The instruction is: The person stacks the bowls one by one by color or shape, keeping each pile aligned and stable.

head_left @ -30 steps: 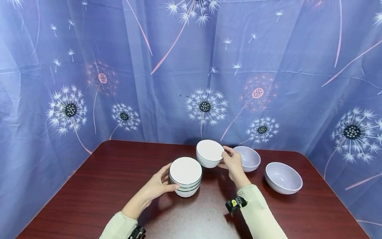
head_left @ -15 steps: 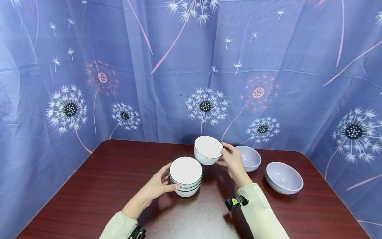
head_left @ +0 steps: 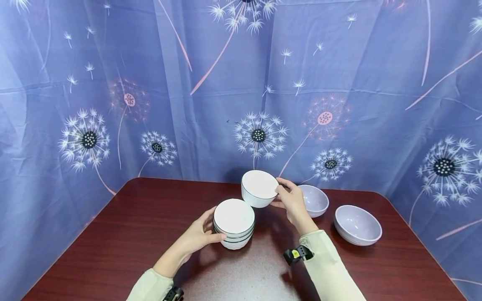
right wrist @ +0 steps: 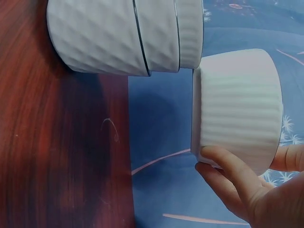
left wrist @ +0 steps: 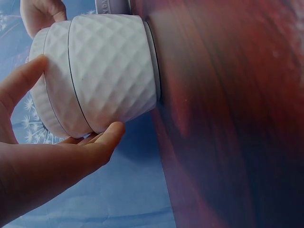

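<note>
A stack of white bowls (head_left: 236, 241) with dark rims stands on the table, its lower bowl diamond-patterned in the left wrist view. My left hand (head_left: 193, 234) grips the stack's left side, thumb at the front and fingers behind. Up and to the right, a white ribbed bowl (head_left: 259, 187) is held by my right hand (head_left: 293, 204), thumb at the rim and fingers underneath. In the right wrist view this ribbed bowl (right wrist: 240, 107) is raised off the table, its base close beside the top rim of the stack (right wrist: 102, 35).
Two pale lavender bowls stand at the right: a farther bowl (head_left: 316, 201), partly behind my right hand, and a nearer, larger-looking bowl (head_left: 357, 225). The dark red wooden table (head_left: 124, 234) ends at a blue dandelion-print curtain (head_left: 211, 138).
My right hand has carried the ribbed bowl a little left and up, closer to the stack's upper right edge. My left hand and the stack have stayed in place.
</note>
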`<move>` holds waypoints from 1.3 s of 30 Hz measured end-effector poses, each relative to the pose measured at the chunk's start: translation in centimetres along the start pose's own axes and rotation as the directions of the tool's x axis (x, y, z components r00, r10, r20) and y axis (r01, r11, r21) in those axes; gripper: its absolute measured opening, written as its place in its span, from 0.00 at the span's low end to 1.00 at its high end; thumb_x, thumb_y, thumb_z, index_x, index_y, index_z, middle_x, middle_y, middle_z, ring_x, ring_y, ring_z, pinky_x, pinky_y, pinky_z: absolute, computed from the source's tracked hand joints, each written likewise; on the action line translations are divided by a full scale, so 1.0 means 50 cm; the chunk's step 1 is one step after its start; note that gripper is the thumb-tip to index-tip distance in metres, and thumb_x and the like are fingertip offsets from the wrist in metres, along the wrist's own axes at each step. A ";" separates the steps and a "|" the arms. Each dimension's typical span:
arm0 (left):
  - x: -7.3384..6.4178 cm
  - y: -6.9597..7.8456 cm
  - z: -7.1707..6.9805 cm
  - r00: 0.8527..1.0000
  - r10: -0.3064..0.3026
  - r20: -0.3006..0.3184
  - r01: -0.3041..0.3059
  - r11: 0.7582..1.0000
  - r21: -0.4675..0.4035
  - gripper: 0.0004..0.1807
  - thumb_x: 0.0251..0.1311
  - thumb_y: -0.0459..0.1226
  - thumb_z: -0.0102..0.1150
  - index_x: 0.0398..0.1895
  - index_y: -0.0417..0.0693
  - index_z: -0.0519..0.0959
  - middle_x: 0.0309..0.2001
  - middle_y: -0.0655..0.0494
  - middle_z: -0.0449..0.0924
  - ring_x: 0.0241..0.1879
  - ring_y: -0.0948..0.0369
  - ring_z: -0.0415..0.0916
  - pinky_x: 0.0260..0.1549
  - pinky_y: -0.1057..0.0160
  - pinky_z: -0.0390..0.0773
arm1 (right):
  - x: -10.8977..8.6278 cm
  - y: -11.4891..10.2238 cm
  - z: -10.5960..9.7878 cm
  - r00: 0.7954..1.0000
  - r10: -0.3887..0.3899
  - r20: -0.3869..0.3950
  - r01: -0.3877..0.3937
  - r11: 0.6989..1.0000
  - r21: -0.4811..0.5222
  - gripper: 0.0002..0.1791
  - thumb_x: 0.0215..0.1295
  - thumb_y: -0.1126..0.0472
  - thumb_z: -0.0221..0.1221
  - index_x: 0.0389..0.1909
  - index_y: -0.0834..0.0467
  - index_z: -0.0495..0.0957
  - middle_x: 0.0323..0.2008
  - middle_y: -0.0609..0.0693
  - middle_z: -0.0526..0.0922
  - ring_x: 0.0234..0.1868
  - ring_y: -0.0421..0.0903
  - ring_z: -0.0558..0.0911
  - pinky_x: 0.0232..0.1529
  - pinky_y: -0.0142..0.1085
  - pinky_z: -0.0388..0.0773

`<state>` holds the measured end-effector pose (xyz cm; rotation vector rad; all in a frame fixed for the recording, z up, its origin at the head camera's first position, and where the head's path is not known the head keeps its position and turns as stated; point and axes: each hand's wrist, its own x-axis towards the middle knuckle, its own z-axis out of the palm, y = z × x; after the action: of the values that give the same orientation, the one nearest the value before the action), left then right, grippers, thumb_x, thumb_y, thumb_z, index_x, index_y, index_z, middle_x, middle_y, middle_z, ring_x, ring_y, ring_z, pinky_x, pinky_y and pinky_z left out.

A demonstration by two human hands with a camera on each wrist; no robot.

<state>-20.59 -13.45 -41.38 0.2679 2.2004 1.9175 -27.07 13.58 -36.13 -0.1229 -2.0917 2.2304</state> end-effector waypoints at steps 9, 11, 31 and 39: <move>-0.002 0.000 0.001 1.000 0.007 0.003 -0.007 1.000 -0.005 0.50 0.49 0.34 0.72 0.74 0.43 0.54 0.72 0.39 0.53 0.70 0.42 0.53 0.68 0.43 0.54 | -0.008 -0.013 0.008 0.999 -0.020 0.027 0.020 1.000 0.010 0.26 0.61 0.72 0.47 0.63 0.68 0.68 0.41 0.61 0.77 0.26 0.43 0.82 0.31 0.40 0.85; -0.002 0.000 0.000 1.000 0.006 0.002 -0.006 1.000 -0.002 0.50 0.49 0.34 0.72 0.74 0.43 0.54 0.72 0.39 0.53 0.70 0.42 0.53 0.68 0.42 0.54 | -0.012 -0.018 0.010 0.999 -0.023 0.035 0.023 1.000 0.009 0.26 0.61 0.72 0.47 0.62 0.68 0.69 0.42 0.62 0.77 0.26 0.44 0.82 0.32 0.42 0.85; 0.001 0.000 0.000 1.000 0.021 0.010 -0.021 1.000 0.013 0.50 0.50 0.35 0.72 0.74 0.45 0.53 0.73 0.40 0.53 0.70 0.42 0.53 0.67 0.41 0.55 | -0.035 -0.024 0.045 0.988 -0.054 0.145 0.057 0.998 -0.018 0.25 0.58 0.73 0.48 0.59 0.69 0.71 0.37 0.60 0.80 0.27 0.45 0.82 0.32 0.43 0.85; -0.001 -0.004 0.002 1.000 0.029 0.009 -0.029 1.000 -0.002 0.49 0.50 0.33 0.71 0.74 0.44 0.54 0.72 0.40 0.54 0.70 0.42 0.53 0.67 0.40 0.53 | -0.045 -0.014 0.059 0.984 -0.065 0.167 0.071 0.997 -0.034 0.24 0.59 0.73 0.48 0.58 0.70 0.72 0.39 0.63 0.81 0.26 0.46 0.82 0.32 0.46 0.85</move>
<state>-20.50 -13.40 -41.58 0.3087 2.2009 1.9290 -25.19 10.46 -35.26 0.1349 -2.1868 2.2302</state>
